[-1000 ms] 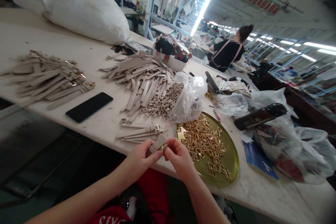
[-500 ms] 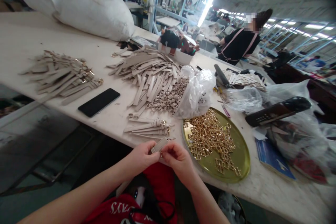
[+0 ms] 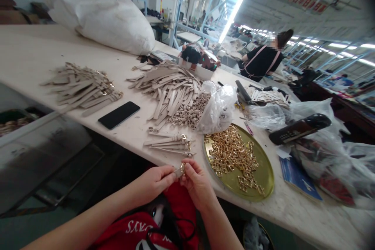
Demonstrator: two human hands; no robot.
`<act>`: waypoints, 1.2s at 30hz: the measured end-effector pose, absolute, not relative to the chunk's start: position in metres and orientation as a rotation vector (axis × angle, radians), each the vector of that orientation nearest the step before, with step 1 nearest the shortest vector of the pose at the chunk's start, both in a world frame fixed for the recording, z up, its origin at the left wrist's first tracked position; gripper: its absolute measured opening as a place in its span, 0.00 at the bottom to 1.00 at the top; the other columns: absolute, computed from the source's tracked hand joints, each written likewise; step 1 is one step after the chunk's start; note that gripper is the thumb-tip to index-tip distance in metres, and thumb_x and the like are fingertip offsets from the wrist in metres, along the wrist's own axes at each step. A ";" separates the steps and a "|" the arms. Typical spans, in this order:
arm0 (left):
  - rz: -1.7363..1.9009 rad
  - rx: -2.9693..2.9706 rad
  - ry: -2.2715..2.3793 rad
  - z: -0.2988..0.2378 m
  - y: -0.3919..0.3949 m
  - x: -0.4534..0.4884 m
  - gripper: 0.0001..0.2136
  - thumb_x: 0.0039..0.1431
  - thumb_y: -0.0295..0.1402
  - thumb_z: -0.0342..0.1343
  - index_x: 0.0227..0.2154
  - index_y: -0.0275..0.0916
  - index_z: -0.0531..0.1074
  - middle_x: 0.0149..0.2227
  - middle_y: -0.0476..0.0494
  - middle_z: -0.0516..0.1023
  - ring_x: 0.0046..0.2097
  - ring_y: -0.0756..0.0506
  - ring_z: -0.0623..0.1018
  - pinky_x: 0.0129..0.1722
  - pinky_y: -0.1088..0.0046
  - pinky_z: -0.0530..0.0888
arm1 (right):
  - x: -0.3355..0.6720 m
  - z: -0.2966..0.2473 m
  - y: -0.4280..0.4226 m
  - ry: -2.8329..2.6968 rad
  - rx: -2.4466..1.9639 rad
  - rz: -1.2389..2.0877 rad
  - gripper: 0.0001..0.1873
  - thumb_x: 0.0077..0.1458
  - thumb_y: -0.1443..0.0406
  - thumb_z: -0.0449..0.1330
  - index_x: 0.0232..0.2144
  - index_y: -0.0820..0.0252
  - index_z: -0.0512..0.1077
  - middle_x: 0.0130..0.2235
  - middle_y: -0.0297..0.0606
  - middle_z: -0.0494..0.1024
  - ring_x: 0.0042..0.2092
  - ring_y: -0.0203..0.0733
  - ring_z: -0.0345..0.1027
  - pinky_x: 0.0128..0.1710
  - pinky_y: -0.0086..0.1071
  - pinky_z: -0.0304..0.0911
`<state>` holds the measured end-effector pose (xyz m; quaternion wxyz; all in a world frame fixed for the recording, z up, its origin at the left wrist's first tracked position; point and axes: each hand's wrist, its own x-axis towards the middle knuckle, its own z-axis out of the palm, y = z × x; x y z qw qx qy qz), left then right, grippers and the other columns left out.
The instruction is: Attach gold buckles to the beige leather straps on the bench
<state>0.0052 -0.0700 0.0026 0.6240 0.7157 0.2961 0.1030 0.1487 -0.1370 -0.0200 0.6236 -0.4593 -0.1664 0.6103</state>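
Note:
My left hand (image 3: pixel 156 181) and my right hand (image 3: pixel 197 181) meet at the near edge of the table, both pinching a short beige strap (image 3: pixel 179 171) with a gold buckle at its end. Just beyond them lie a few finished straps with buckles (image 3: pixel 171 143). A round gold tray (image 3: pixel 265 172) to the right holds a heap of gold buckles (image 3: pixel 231 152). Farther back are a pile of plain beige straps (image 3: pixel 170 86) and a heap of small beige loops (image 3: pixel 191 111).
A black phone (image 3: pixel 118 115) lies left of the straps, beyond it another pile of straps (image 3: pixel 84 88). Plastic bags (image 3: pixel 218 107), a black handset (image 3: pixel 299 128), a blue booklet (image 3: pixel 297 177) and a big white sack (image 3: pixel 102 15) crowd the table. A person (image 3: pixel 260 60) works at the far end.
My hands have drawn back toward me, off the table edge, still pinching the strap, which now shows less between the fingers. The view shifted slightly.

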 end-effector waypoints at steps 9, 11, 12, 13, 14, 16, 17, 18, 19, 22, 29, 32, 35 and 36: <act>0.286 1.663 0.838 0.001 -0.082 0.001 0.05 0.50 0.30 0.45 0.27 0.37 0.64 0.22 0.52 0.66 0.27 0.50 0.65 0.26 0.78 0.62 | 0.127 -0.023 -0.147 -0.515 -1.228 1.175 0.11 0.44 0.59 0.63 0.30 0.59 0.70 0.23 0.29 0.69 0.24 0.31 0.60 0.26 0.27 0.58; 0.259 1.674 0.828 0.001 -0.083 -0.002 0.06 0.51 0.33 0.46 0.26 0.37 0.65 0.21 0.53 0.66 0.25 0.50 0.65 0.25 0.78 0.61 | 0.128 -0.022 -0.146 -0.462 -1.213 1.135 0.11 0.45 0.58 0.61 0.30 0.58 0.69 0.19 0.26 0.66 0.21 0.30 0.57 0.24 0.26 0.56; 0.259 1.666 0.813 0.001 -0.083 -0.004 0.07 0.52 0.34 0.46 0.27 0.37 0.65 0.21 0.53 0.66 0.25 0.51 0.65 0.25 0.78 0.61 | 0.128 -0.022 -0.145 -0.448 -1.206 1.133 0.11 0.46 0.58 0.61 0.30 0.58 0.69 0.18 0.26 0.64 0.21 0.30 0.56 0.23 0.25 0.55; 0.269 1.649 0.797 0.002 -0.083 -0.005 0.08 0.54 0.36 0.45 0.27 0.37 0.65 0.22 0.53 0.66 0.25 0.51 0.64 0.25 0.78 0.61 | 0.128 -0.023 -0.145 -0.445 -1.204 1.143 0.12 0.45 0.58 0.62 0.30 0.58 0.69 0.18 0.26 0.64 0.21 0.30 0.56 0.23 0.25 0.55; 0.284 1.626 0.783 0.003 -0.083 -0.005 0.10 0.54 0.38 0.45 0.28 0.37 0.65 0.22 0.53 0.66 0.24 0.51 0.64 0.25 0.78 0.61 | 0.127 -0.024 -0.145 -0.451 -1.208 1.154 0.12 0.44 0.58 0.62 0.30 0.58 0.68 0.20 0.27 0.66 0.22 0.31 0.57 0.23 0.26 0.56; 0.315 1.576 0.771 0.004 -0.083 -0.005 0.12 0.55 0.40 0.45 0.28 0.37 0.65 0.21 0.54 0.65 0.24 0.52 0.64 0.24 0.78 0.61 | 0.124 -0.026 -0.146 -0.478 -1.231 1.159 0.12 0.43 0.58 0.63 0.29 0.58 0.68 0.24 0.29 0.69 0.25 0.32 0.60 0.26 0.27 0.58; 0.325 1.554 0.770 0.003 -0.083 -0.004 0.12 0.55 0.41 0.45 0.28 0.37 0.64 0.21 0.54 0.65 0.24 0.52 0.63 0.24 0.78 0.61 | 0.122 -0.028 -0.146 -0.491 -1.244 1.153 0.12 0.43 0.58 0.63 0.29 0.59 0.68 0.25 0.30 0.70 0.26 0.33 0.62 0.28 0.28 0.59; 0.328 1.536 0.771 0.003 -0.083 -0.003 0.12 0.55 0.40 0.46 0.27 0.37 0.64 0.20 0.54 0.64 0.23 0.52 0.63 0.24 0.78 0.61 | 0.120 -0.029 -0.147 -0.500 -1.250 1.150 0.12 0.44 0.58 0.63 0.28 0.59 0.69 0.27 0.31 0.71 0.28 0.34 0.62 0.30 0.28 0.60; 0.327 1.516 0.771 0.002 -0.082 -0.003 0.11 0.55 0.40 0.46 0.26 0.37 0.64 0.20 0.54 0.64 0.23 0.52 0.63 0.24 0.78 0.61 | 0.119 -0.030 -0.148 -0.502 -1.250 1.156 0.12 0.45 0.57 0.62 0.28 0.59 0.69 0.27 0.31 0.71 0.28 0.34 0.63 0.31 0.29 0.60; 0.320 1.443 0.778 -0.004 -0.080 -0.002 0.10 0.53 0.38 0.47 0.25 0.37 0.63 0.19 0.55 0.63 0.22 0.53 0.62 0.23 0.79 0.60 | 0.119 -0.030 -0.150 -0.494 -1.250 1.174 0.12 0.50 0.55 0.57 0.26 0.59 0.68 0.25 0.30 0.70 0.26 0.33 0.61 0.29 0.28 0.59; 0.270 1.412 0.861 -0.011 -0.077 0.002 0.08 0.52 0.35 0.46 0.24 0.36 0.62 0.17 0.56 0.62 0.18 0.55 0.58 0.18 0.81 0.56 | 0.129 -0.027 -0.147 -0.555 -1.265 1.238 0.09 0.48 0.60 0.60 0.26 0.59 0.65 0.23 0.28 0.68 0.25 0.31 0.58 0.26 0.26 0.56; 0.242 1.395 0.870 -0.013 -0.076 0.006 0.09 0.53 0.37 0.46 0.25 0.37 0.62 0.18 0.57 0.62 0.17 0.56 0.57 0.16 0.81 0.54 | 0.131 -0.027 -0.145 -0.556 -1.252 1.278 0.09 0.48 0.60 0.59 0.25 0.59 0.65 0.23 0.28 0.68 0.24 0.31 0.59 0.26 0.26 0.56; 0.227 1.370 0.856 -0.015 -0.075 0.007 0.10 0.53 0.39 0.46 0.25 0.37 0.61 0.18 0.57 0.61 0.16 0.56 0.57 0.14 0.81 0.53 | 0.132 -0.026 -0.144 -0.625 -1.301 1.183 0.09 0.47 0.60 0.60 0.26 0.59 0.65 0.25 0.29 0.69 0.27 0.33 0.61 0.29 0.27 0.58; 0.224 1.374 0.848 -0.015 -0.075 0.008 0.10 0.53 0.39 0.46 0.25 0.37 0.61 0.18 0.57 0.61 0.16 0.56 0.57 0.14 0.82 0.54 | 0.133 -0.026 -0.144 -0.633 -1.310 1.159 0.09 0.47 0.60 0.60 0.26 0.59 0.65 0.25 0.29 0.69 0.27 0.33 0.61 0.29 0.27 0.58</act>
